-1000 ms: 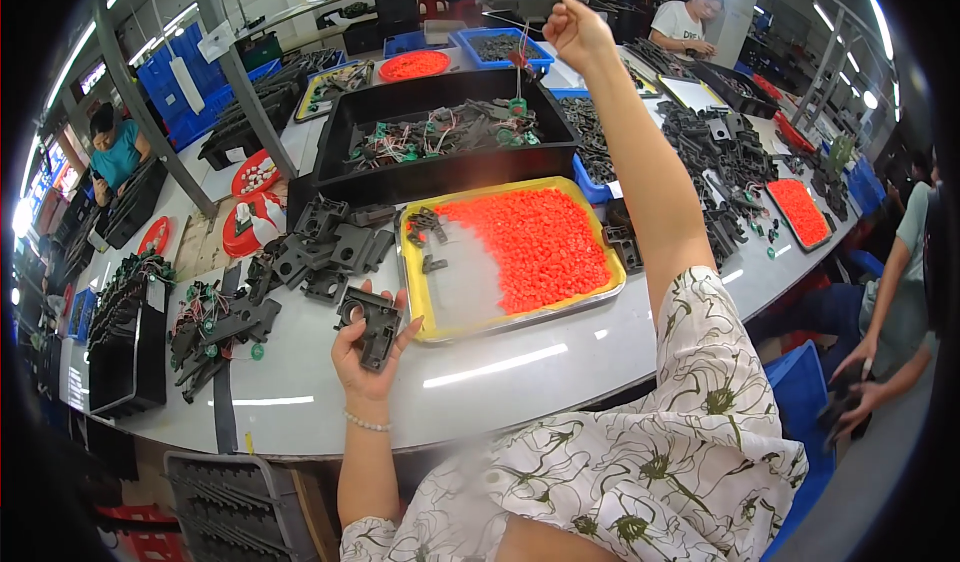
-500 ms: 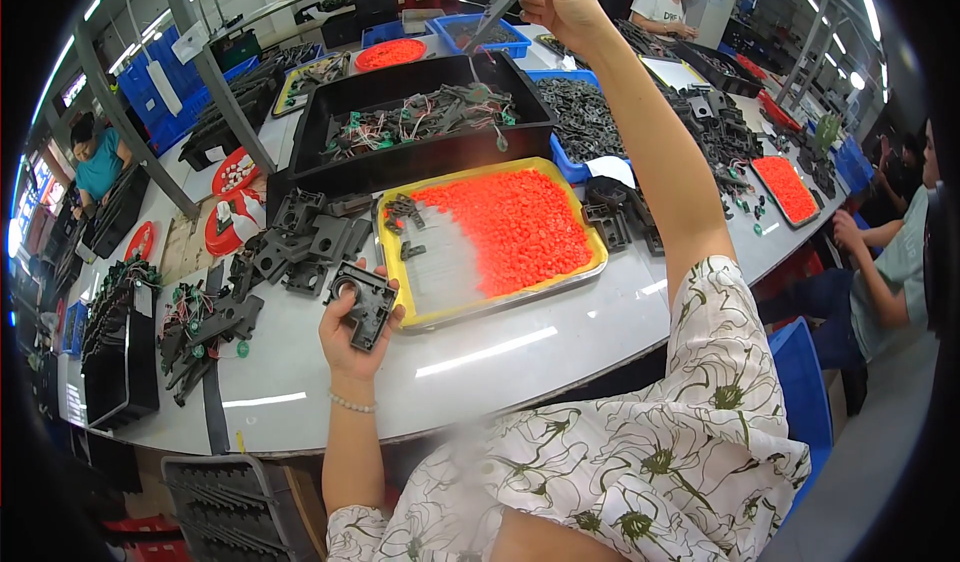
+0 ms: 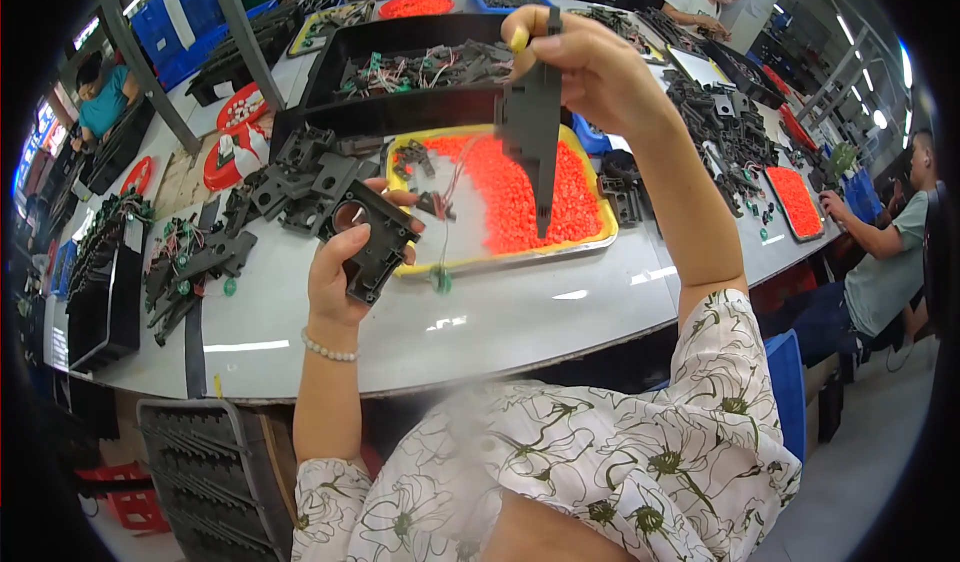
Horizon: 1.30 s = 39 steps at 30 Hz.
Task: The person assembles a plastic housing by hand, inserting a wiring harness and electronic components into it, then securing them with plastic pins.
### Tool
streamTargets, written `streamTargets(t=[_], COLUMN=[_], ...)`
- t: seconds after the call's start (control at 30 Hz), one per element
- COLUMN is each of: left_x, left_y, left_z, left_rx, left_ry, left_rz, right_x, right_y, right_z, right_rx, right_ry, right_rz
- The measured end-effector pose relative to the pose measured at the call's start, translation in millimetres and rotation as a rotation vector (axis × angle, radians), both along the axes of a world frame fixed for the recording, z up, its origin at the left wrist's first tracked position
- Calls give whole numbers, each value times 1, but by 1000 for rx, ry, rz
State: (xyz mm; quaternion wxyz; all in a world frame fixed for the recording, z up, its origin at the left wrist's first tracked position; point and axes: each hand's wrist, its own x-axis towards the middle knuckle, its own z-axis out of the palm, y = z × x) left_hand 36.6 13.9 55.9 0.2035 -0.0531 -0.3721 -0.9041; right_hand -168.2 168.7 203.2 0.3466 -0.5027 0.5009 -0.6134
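My left hand (image 3: 340, 272) grips a dark grey plastic housing (image 3: 375, 247) with a round opening, tilted above the near edge of the tray. Higher up, my right hand (image 3: 600, 67) pinches a long, tapering dark grey plastic part (image 3: 535, 132) by its upper end, narrow tip down. Something small and yellow sits at a fingertip of that hand. Thin wires with a small green disc (image 3: 440, 280) dangle beside the part; where they attach is hard to see. Behind both hands lies a yellow-rimmed tray (image 3: 608, 212) of small orange-red pieces (image 3: 500, 197) and a few dark parts.
A deep black bin (image 3: 400, 117) of wired parts stands behind the tray. Dark housings (image 3: 310, 177) are heaped to its left, near wired parts (image 3: 205, 257). A black crate (image 3: 105, 312) stands far left. Other people sit at the left, back and right.
My right hand has come down and nearer, bringing the long part over the tray. The dangling wires and green disc now show. My left hand has lifted the housing slightly and turned it.
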Motion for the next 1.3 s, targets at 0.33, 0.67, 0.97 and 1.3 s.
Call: streamTargets(t=[0.33, 0.67, 0.97, 1.3], left_x=[17, 31, 31, 39], left_y=[33, 44, 59, 62], left_z=[-8, -44, -56, -69], left_rx=[-216, 13, 160, 444], left_ry=[-119, -116, -76, 63], left_rz=[-413, -358, -436, -439], right_x=[36, 40, 48, 58], right_y=[2, 31, 29, 21], right_z=[-80, -145, -157, -196], right_rx=[347, -67, -170, -249], right_ry=[-68, 586, 1033, 622], right_rz=[163, -128, 103, 112])
